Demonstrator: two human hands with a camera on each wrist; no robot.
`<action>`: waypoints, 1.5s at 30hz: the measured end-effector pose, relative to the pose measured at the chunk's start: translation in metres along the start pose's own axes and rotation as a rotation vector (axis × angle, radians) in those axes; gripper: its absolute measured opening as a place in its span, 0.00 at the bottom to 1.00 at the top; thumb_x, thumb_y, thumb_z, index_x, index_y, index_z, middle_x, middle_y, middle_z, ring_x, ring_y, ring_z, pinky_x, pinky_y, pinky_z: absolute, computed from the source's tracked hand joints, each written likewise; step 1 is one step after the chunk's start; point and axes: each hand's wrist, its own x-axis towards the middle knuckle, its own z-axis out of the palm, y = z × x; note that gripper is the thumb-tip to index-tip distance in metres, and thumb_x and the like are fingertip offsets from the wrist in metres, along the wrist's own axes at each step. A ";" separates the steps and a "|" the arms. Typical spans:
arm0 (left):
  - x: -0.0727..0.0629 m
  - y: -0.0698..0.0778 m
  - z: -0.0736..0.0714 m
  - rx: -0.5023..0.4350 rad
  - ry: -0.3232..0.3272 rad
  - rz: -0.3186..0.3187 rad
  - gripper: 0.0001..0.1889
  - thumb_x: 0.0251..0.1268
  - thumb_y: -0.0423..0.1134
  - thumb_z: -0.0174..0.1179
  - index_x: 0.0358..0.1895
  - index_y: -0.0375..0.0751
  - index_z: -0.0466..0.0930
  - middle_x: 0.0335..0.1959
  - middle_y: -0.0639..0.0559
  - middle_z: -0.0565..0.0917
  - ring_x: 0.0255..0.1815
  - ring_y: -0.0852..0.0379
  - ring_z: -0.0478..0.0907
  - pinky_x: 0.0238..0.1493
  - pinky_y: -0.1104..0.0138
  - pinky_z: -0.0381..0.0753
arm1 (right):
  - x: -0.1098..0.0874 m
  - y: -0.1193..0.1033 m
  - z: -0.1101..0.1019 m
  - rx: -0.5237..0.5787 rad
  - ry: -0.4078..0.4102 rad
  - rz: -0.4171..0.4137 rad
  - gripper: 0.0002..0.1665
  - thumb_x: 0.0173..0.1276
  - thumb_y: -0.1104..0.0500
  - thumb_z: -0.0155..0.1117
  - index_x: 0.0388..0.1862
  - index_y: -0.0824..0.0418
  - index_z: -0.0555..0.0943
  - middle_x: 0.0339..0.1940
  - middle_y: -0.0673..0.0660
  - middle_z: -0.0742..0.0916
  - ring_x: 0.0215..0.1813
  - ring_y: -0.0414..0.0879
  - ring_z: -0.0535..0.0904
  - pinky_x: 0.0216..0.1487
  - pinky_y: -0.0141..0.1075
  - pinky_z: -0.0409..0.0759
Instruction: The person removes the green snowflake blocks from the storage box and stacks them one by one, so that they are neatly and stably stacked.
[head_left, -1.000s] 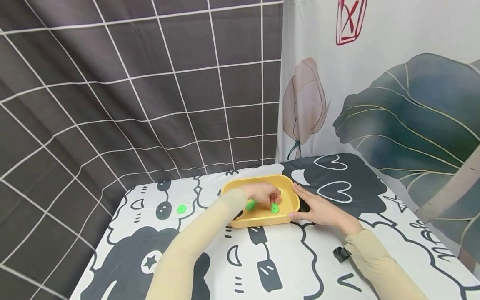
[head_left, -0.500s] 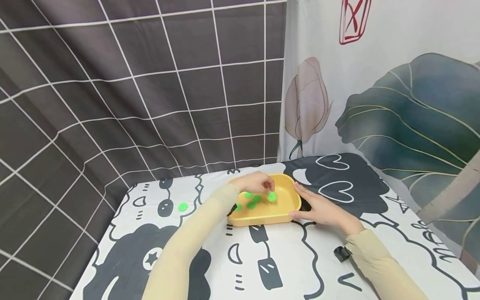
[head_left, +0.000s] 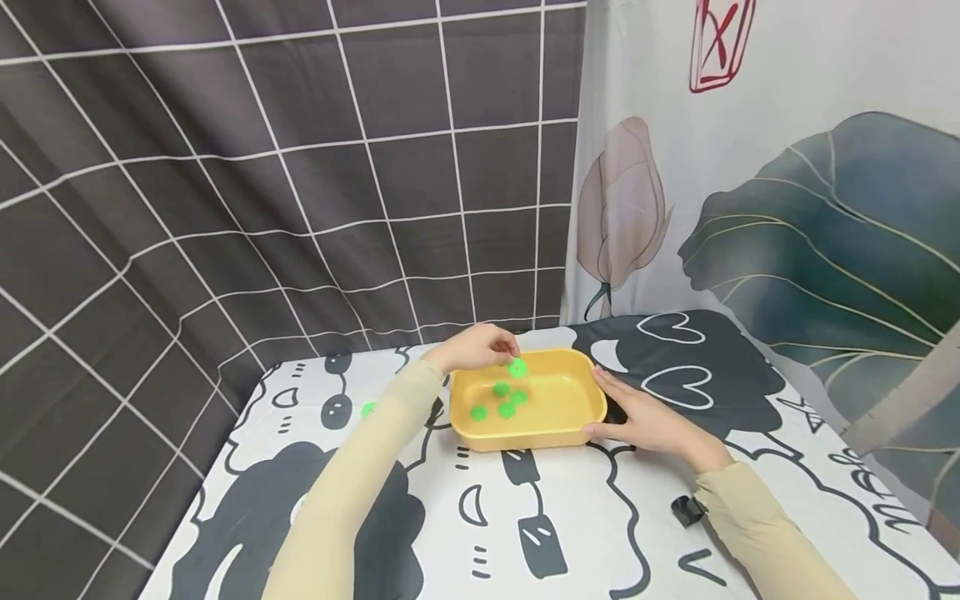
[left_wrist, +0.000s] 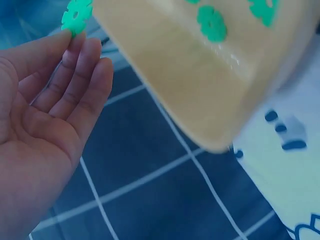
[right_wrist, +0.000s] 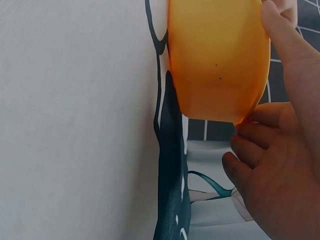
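Note:
My left hand pinches a green snowflake disc between thumb and forefinger, above the far left rim of a yellow basin. In the left wrist view the notched green edge shows at the thumb tip, while the other fingers are loosely bent. Several more green discs lie inside the basin, towards its left half. At the basin's right end, my right hand holds the rim, thumb on the near corner and fingers towards the far one. The right wrist view shows the orange-looking outer wall between thumb and fingers.
Another green disc lies on the patterned cloth, partly covered by the left sleeve. Near the right cuff sits a small black object. A dark checked curtain hangs behind the table, beside a white floral one.
My left hand has risen from inside the basin and moved left and away to its far rim, carrying one green disc. The right hand stays at the basin's right end.

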 end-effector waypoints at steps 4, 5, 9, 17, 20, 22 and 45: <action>-0.016 -0.008 -0.013 -0.068 0.060 -0.053 0.06 0.69 0.33 0.61 0.45 0.40 0.85 0.42 0.52 0.87 0.47 0.56 0.83 0.53 0.66 0.81 | 0.000 0.001 0.000 -0.004 0.007 0.001 0.63 0.62 0.30 0.67 0.81 0.66 0.53 0.80 0.68 0.59 0.77 0.67 0.58 0.73 0.61 0.61; -0.021 -0.010 -0.016 -0.082 0.074 -0.064 0.06 0.70 0.33 0.61 0.46 0.40 0.85 0.42 0.52 0.87 0.47 0.56 0.84 0.52 0.65 0.82 | 0.000 0.001 0.001 -0.005 0.007 0.001 0.63 0.62 0.30 0.67 0.81 0.66 0.53 0.80 0.67 0.59 0.77 0.67 0.58 0.73 0.61 0.61; -0.040 -0.020 -0.025 -0.104 0.130 -0.113 0.07 0.72 0.35 0.60 0.46 0.40 0.85 0.42 0.52 0.88 0.45 0.57 0.84 0.51 0.64 0.82 | 0.000 0.001 0.002 -0.011 0.007 -0.006 0.63 0.62 0.31 0.67 0.81 0.67 0.53 0.80 0.68 0.59 0.77 0.68 0.58 0.73 0.61 0.60; -0.091 -0.036 -0.039 -0.101 0.255 -0.230 0.08 0.72 0.36 0.60 0.47 0.39 0.85 0.43 0.49 0.88 0.47 0.52 0.84 0.53 0.58 0.83 | -0.002 0.001 0.006 -0.006 0.007 0.010 0.64 0.62 0.30 0.67 0.81 0.66 0.54 0.80 0.67 0.59 0.77 0.68 0.58 0.72 0.62 0.60; -0.112 -0.042 -0.043 -0.091 0.303 -0.255 0.08 0.72 0.36 0.60 0.47 0.38 0.85 0.43 0.47 0.88 0.48 0.49 0.84 0.54 0.55 0.82 | -0.003 0.002 0.005 -0.005 0.004 0.023 0.65 0.61 0.28 0.67 0.81 0.66 0.53 0.81 0.67 0.59 0.77 0.67 0.57 0.73 0.62 0.60; -0.125 -0.046 -0.046 -0.089 0.337 -0.273 0.08 0.72 0.36 0.60 0.47 0.38 0.85 0.44 0.46 0.88 0.49 0.47 0.84 0.55 0.52 0.81 | -0.003 0.003 0.004 -0.001 0.003 0.034 0.65 0.60 0.28 0.66 0.81 0.65 0.53 0.81 0.66 0.58 0.78 0.67 0.57 0.73 0.61 0.59; -0.204 -0.099 -0.006 -0.165 0.553 -0.568 0.14 0.73 0.35 0.57 0.52 0.27 0.81 0.46 0.34 0.86 0.45 0.39 0.84 0.51 0.48 0.81 | 0.002 0.001 0.002 -0.005 -0.009 0.036 0.65 0.60 0.27 0.65 0.82 0.64 0.52 0.81 0.65 0.58 0.78 0.66 0.56 0.73 0.61 0.58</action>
